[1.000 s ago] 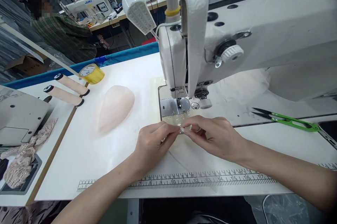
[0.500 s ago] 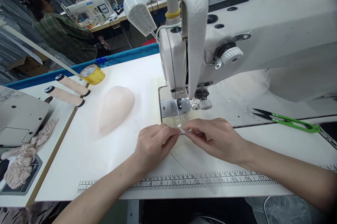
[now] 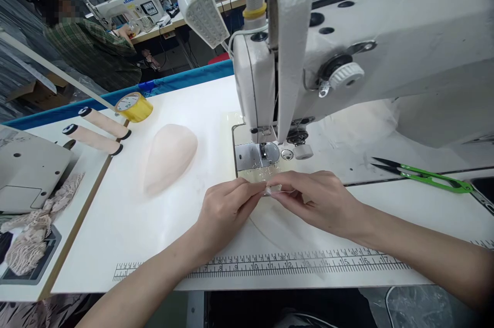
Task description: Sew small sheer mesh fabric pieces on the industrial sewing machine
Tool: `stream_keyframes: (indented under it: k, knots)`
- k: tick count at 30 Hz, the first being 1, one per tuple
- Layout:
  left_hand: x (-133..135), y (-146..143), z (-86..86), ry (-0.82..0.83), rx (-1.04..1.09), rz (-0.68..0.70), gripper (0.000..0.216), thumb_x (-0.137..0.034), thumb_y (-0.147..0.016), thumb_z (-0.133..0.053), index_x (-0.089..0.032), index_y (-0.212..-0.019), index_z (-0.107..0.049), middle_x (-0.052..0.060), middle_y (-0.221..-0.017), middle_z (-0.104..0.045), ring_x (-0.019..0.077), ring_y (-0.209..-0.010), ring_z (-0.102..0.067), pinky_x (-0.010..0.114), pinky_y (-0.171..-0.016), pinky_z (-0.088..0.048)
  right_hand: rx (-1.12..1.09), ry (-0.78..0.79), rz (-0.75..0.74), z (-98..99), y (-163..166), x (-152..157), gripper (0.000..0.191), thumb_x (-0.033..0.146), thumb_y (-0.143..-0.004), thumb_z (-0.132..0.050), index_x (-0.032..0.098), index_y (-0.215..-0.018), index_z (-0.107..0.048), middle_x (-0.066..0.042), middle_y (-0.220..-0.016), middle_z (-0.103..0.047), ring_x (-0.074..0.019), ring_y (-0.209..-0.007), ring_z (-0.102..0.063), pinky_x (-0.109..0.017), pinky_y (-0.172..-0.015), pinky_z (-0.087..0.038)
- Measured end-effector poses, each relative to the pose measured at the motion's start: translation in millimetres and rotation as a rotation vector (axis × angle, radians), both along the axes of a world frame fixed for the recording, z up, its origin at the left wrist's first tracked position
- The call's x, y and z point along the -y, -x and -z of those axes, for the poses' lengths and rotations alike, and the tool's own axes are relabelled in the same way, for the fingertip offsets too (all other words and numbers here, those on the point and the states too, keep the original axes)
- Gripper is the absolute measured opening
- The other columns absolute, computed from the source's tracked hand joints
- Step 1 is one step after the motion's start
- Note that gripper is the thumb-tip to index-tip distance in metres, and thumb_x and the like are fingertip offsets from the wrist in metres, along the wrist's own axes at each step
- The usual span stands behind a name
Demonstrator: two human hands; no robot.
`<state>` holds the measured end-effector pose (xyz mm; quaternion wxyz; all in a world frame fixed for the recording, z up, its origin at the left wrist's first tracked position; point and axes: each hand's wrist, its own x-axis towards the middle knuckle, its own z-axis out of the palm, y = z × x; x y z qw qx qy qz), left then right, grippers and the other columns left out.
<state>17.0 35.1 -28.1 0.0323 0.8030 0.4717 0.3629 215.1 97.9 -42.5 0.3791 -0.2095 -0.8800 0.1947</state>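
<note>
In the head view, we hold a small clear strip (image 3: 275,190) pinched between the fingertips of the left hand (image 3: 227,211) and the right hand (image 3: 314,200); both hands are closed on it, thumb against forefinger, meeting just in front of the needle plate (image 3: 257,156) of the sewing machine (image 3: 347,60). The strip sits low over the white table (image 3: 185,102), above a sheer, nearly transparent piece of fabric (image 3: 285,235) that lies flat toward the printed ruler (image 3: 270,265). We judge that the hands keep the strip this close to the presser foot so it can be aligned with the feed line, and that a two-handed pinch keeps so thin a piece taut. A pale moulded cup (image 3: 170,156) rests well to the left, with two thread cones (image 3: 98,130) and a yellow tape roll (image 3: 134,106) beyond it; green thread snips (image 3: 428,178) lie to the right, within reach. Another person (image 3: 85,45) works at a far machine. Compared with the frame half a second earlier, the hands sit in almost the same place and the pinch is unchanged; only the camera has tilted slightly.
</note>
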Motion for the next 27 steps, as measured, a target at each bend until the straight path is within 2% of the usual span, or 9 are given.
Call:
stream_keyframes:
  k: [6, 16, 27]
  knots:
    - [-0.8, -0.1, 0.5, -0.072, -0.003, 0.01, 0.01, -0.012, -0.092, -0.058, -0.016, -0.099, -0.064, 0.0, -0.072, -0.067, 0.0087, -0.06, -0.061, 0.017, -0.053, -0.048, 0.021, -0.012, -0.003, 1.9, -0.5, -0.1, 0.008, 0.02, -0.097, -0.05, 0.018, -0.102, -0.056, 0.007, -0.064, -0.059, -0.0061, -0.047, -0.049, -0.019, -0.047, -0.04]
    - [-0.3, 0.1, 0.4, -0.138, -0.03, -0.017, 0.006, -0.012, -0.09, -0.06, -0.017, -0.087, -0.06, -0.003, -0.068, -0.067, 0.0075, -0.054, -0.059, 0.017, -0.051, -0.046, 0.049, 0.019, -0.066, 0.0, -0.4, 0.1, 0.013, 0.015, -0.095, -0.048, 0.019, -0.107, -0.052, 0.009, -0.062, -0.056, -0.0061, -0.046, -0.045, -0.018, -0.045, -0.038]
    - [-0.3, -1.3, 0.7, -0.138, -0.052, -0.028, 0.008, -0.016, -0.093, -0.056, -0.018, -0.086, -0.058, -0.004, -0.066, -0.066, 0.0074, -0.051, -0.057, 0.017, -0.048, -0.044, 0.081, -0.075, -0.054, -2.8, -0.4, -0.4, 0.008, 0.014, -0.097, -0.045, 0.021, -0.098, -0.048, 0.009, -0.063, -0.056, -0.0057, -0.046, -0.047, -0.018, -0.043, -0.035]
